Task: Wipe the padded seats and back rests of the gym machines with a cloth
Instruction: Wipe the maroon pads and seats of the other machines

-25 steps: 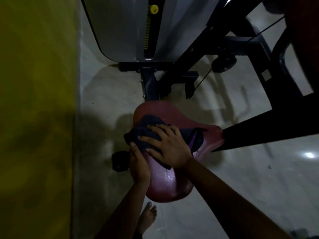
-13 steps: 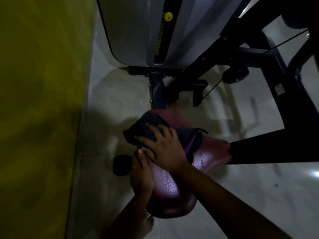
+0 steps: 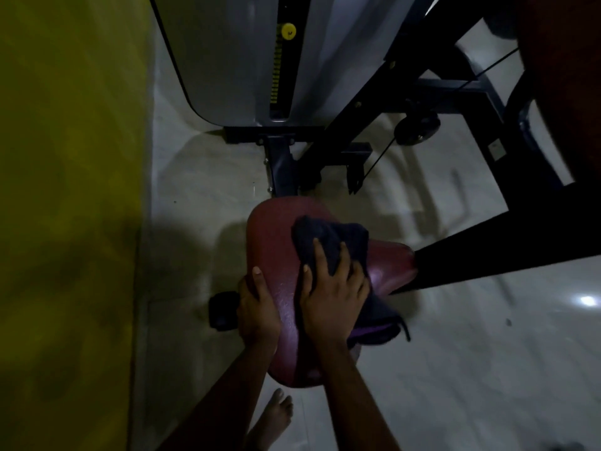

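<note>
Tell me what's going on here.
A person is wiping a gym machine's dark red padded seat with a bunched dark cloth. The right hand presses the cloth against the seat's right side, fingers spread. The left hand has its grip on the seat's left edge, thumb on top.

A yellow wall point(image 3: 65, 190) fills the left side, darker in its lower part. Beside it runs a pale glossy floor point(image 3: 455, 369), with a bright glare spot point(image 3: 588, 301) near the right edge. At the top stands a curved grey panel point(image 3: 227, 60) with a round yellow knob point(image 3: 288, 30) above a strip of yellow marks point(image 3: 277, 76). Black frame bars point(image 3: 374, 102) slant across the right, a black pulley wheel point(image 3: 418, 130) beside them and a thin cable point(image 3: 379, 161) running down from it
</note>
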A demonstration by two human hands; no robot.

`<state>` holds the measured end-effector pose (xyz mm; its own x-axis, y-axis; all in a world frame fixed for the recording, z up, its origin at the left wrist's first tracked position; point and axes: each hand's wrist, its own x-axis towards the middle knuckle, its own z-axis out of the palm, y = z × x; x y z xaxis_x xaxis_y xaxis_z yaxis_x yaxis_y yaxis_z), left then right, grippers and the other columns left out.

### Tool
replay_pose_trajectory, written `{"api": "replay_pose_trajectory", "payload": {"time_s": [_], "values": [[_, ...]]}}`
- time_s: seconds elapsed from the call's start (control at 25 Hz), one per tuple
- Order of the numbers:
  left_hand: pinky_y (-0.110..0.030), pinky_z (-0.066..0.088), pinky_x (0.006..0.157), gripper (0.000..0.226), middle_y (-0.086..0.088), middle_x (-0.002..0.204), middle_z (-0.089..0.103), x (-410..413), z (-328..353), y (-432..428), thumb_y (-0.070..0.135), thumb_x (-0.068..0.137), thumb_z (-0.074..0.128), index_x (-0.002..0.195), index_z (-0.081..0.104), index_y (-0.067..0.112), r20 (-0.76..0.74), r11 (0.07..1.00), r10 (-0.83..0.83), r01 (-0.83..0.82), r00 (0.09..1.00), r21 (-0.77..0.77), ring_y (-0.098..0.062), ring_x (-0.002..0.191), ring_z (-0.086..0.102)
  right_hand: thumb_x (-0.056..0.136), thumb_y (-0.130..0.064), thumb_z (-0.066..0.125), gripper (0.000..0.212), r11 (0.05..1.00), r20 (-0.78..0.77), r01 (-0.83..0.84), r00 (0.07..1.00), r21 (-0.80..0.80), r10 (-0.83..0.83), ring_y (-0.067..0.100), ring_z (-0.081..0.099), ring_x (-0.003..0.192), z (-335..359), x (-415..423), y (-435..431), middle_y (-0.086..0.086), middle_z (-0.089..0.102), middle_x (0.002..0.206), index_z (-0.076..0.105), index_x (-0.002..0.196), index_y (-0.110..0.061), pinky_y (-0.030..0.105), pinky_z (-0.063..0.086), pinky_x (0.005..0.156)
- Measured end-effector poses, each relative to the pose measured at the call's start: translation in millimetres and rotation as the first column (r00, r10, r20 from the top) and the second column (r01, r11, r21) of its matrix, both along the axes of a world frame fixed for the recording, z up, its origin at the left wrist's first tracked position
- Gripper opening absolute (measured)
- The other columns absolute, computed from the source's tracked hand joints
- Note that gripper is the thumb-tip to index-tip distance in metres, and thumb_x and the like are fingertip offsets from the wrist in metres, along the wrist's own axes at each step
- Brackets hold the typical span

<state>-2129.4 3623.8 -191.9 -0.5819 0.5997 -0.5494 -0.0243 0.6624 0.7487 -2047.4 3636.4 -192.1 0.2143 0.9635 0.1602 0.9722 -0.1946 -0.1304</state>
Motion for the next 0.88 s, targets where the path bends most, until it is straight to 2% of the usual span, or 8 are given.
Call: {"api": "replay_pose_trajectory", "payload": {"time_s": [0.08,0.2,0.36,0.52,0.64,0.72,0.8,0.88], "values": [[-0.036,0.039,0.090,0.056,-0.018,0.130,0.056,0,4,-1,0.049,0.097,0.026,0.132,0.049,0.012,-0.007,0.999,-0.011,0.010,1.000,-0.035,-0.037,0.117,0.052,0.087,-0.044,0.045,0.049,0.999,-0.030,-0.038,0.999,-0.028,0.038,0.033,0.049,0.113,-1,-16,-44,0.009,0.051,0.137,0.044,0.136,-0.036,0.046,0.043,0.091],[-0.036,0.038,0.090,0.058,-0.017,0.133,0.054,0,6,-2,0.052,0.096,0.025,0.134,0.047,0.013,0.020,0.999,-0.011,0.012,1.000,-0.047,-0.037,0.118,0.051,0.086,-0.047,0.041,0.050,0.983,0.024,-0.179,0.983,-0.044,0.180,0.029,0.049,0.114,-3,4,-76,0.006,0.050,0.138,0.041,0.136,-0.039,0.044,0.044,0.088],[-0.038,0.036,0.091,0.058,-0.018,0.131,0.054,0,1,-5,0.053,0.096,0.026,0.134,0.046,0.014,0.016,0.999,-0.028,0.028,0.999,-0.031,-0.038,0.118,0.050,0.086,-0.046,0.041,0.048,1.000,0.002,-0.014,1.000,0.026,0.014,0.033,0.048,0.115,-5,54,-43,0.009,0.051,0.135,0.047,0.132,-0.035,0.046,0.043,0.090],[-0.040,0.039,0.093,0.057,-0.016,0.127,0.058,2,-11,-7,0.055,0.094,0.031,0.131,0.047,0.014,0.019,1.000,0.001,-0.001,1.000,0.021,-0.036,0.114,0.054,0.086,-0.047,0.035,0.049,0.997,-0.015,0.082,0.997,-0.004,-0.082,0.037,0.049,0.117,7,80,14,0.014,0.055,0.130,0.052,0.129,-0.030,0.050,0.038,0.094],[-0.041,0.041,0.095,0.058,-0.015,0.126,0.059,3,-17,-10,0.056,0.093,0.034,0.131,0.047,0.014,0.014,0.998,-0.009,0.008,1.000,0.056,-0.035,0.114,0.055,0.089,-0.045,0.030,0.050,0.990,0.085,-0.100,0.990,-0.096,0.109,0.035,0.051,0.111,20,66,47,0.016,0.058,0.123,0.051,0.131,-0.026,0.045,0.032,0.092],[-0.043,0.041,0.095,0.063,-0.014,0.126,0.058,4,-20,-12,0.061,0.089,0.033,0.131,0.047,0.016,0.001,0.998,-0.009,0.009,1.000,0.057,-0.036,0.115,0.054,0.095,-0.046,0.028,0.051,0.945,0.100,-0.241,0.958,-0.221,0.268,0.033,0.049,0.111,24,52,68,0.018,0.055,0.125,0.036,0.140,-0.026,0.043,0.031,0.093],[-0.046,0.043,0.096,0.065,-0.013,0.125,0.059,4,-25,-12,0.064,0.087,0.032,0.130,0.048,0.018,-0.006,0.999,0.001,0.000,1.000,0.050,-0.036,0.114,0.055,0.096,-0.049,0.025,0.054,0.917,0.089,-0.251,0.953,-0.310,0.291,0.033,0.050,0.111,25,49,91,0.019,0.055,0.124,0.027,0.144,-0.024,0.043,0.031,0.092],[-0.048,0.043,0.097,0.063,-0.012,0.124,0.060,3,-28,-12,0.065,0.087,0.033,0.128,0.050,0.020,-0.022,0.999,0.002,-0.001,1.000,0.049,-0.035,0.114,0.055,0.094,-0.053,0.026,0.055,0.905,0.072,-0.248,0.955,-0.345,0.289,0.033,0.053,0.108,26,59,102,0.018,0.059,0.119,0.032,0.139,-0.023,0.042,0.033,0.090]]}}
